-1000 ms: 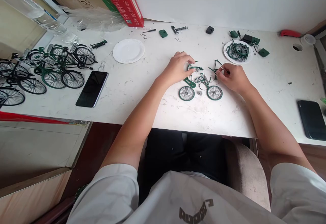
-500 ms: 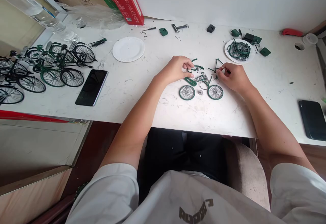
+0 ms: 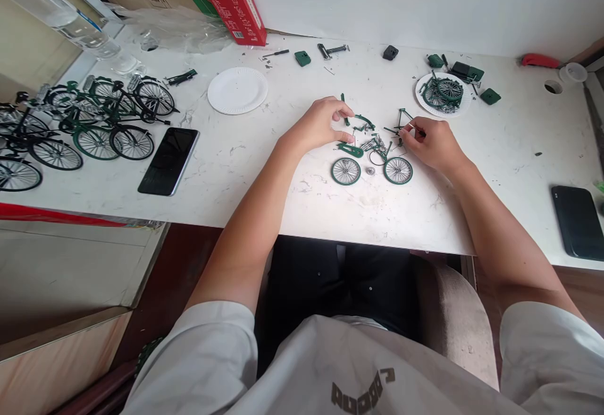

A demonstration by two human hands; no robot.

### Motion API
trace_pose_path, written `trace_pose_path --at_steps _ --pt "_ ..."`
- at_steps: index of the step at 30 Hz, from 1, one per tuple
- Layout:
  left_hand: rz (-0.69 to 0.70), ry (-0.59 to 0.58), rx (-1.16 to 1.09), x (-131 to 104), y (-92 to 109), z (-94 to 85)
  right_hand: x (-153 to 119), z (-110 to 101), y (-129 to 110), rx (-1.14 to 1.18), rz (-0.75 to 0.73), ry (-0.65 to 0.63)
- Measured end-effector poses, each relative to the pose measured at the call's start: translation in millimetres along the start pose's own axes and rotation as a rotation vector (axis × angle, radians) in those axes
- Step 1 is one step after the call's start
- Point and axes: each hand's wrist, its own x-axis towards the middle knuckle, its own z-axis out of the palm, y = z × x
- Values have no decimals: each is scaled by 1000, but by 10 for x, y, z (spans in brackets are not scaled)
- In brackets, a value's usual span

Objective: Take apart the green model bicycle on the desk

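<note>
My left hand [image 3: 326,124] is over the table with thumb and fingers apart, beside a curved green part [image 3: 363,121] and a green chain-guard piece [image 3: 350,149]. No object shows between its fingertips. Pinched in my right hand [image 3: 430,141] is a thin dark tool, probably a screwdriver [image 3: 416,129], at the small dark green bicycle frame [image 3: 401,121]. Nearer the table edge lie a left green-rimmed wheel [image 3: 346,171] and a right one [image 3: 398,170], with a small round metal piece [image 3: 370,171] between them.
Several small bicycles [image 3: 97,141] stand at the left by a phone [image 3: 168,161]. Behind are a white plate [image 3: 237,91], a red box [image 3: 236,6] and a screwdriver [image 3: 276,53]. A second plate [image 3: 420,97] holds wheels. Another phone [image 3: 578,221] lies right.
My left hand has shifted slightly left and its fingers have spread. The green part beside its fingertips now lies at a different angle. My right hand has hardly moved.
</note>
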Motion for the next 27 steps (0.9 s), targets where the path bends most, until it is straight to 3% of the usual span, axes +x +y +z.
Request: trace_pose_path --at_steps 14,27 --pt "7 50 -33 -8 45 38 16 -24 13 -39 155 40" --pt "19 61 -52 -6 1 70 42 5 156 37 135 31"
